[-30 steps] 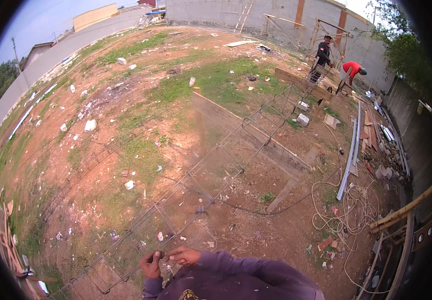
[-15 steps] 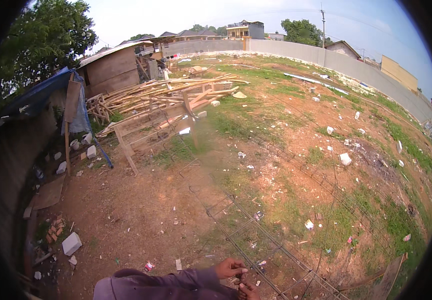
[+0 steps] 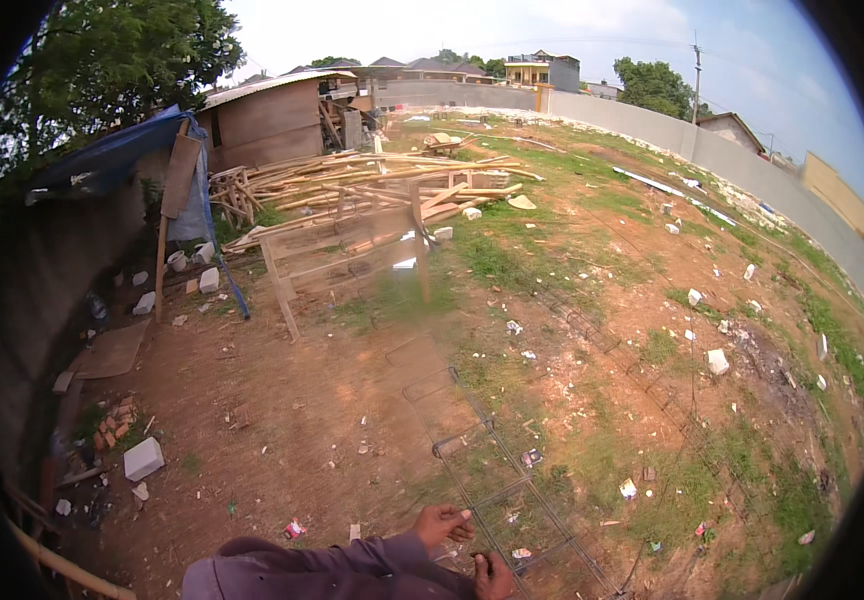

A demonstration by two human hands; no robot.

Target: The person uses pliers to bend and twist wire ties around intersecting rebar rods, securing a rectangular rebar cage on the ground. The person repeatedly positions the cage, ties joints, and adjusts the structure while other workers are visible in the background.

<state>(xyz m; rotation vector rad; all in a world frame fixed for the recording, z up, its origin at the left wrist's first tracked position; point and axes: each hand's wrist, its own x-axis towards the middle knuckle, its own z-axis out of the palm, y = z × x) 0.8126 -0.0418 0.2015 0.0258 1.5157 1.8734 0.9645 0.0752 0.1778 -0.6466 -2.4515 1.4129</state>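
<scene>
A long cage of steel reinforcing bars [image 3: 512, 487] with rectangular stirrups stretches from the lower edge away in front of me. My left hand [image 3: 442, 526] is beside its left side, fingers bent and drawn together. Whatever they may pinch is too small to make out. Just below and to the right, at the bottom edge, my right hand [image 3: 494, 577] is partly cut off, its fingers curled close to the near bars. Its grip is hidden too. A small gap separates the two hands. A purple sleeve [image 3: 352, 570] covers my left forearm.
A wooden trestle frame [image 3: 342, 250] stands ahead, before a heap of bamboo poles [image 3: 382, 185]. At left are a blue tarp [image 3: 117, 150] and a white block [image 3: 144, 459]. Rubble and litter dot the grassy soil; a grey wall [image 3: 642, 120] runs behind.
The view has swung slightly left and up, so the scene sits farther right and lower. My hands, nearly touching before, are now farther apart, the left one raised a little.
</scene>
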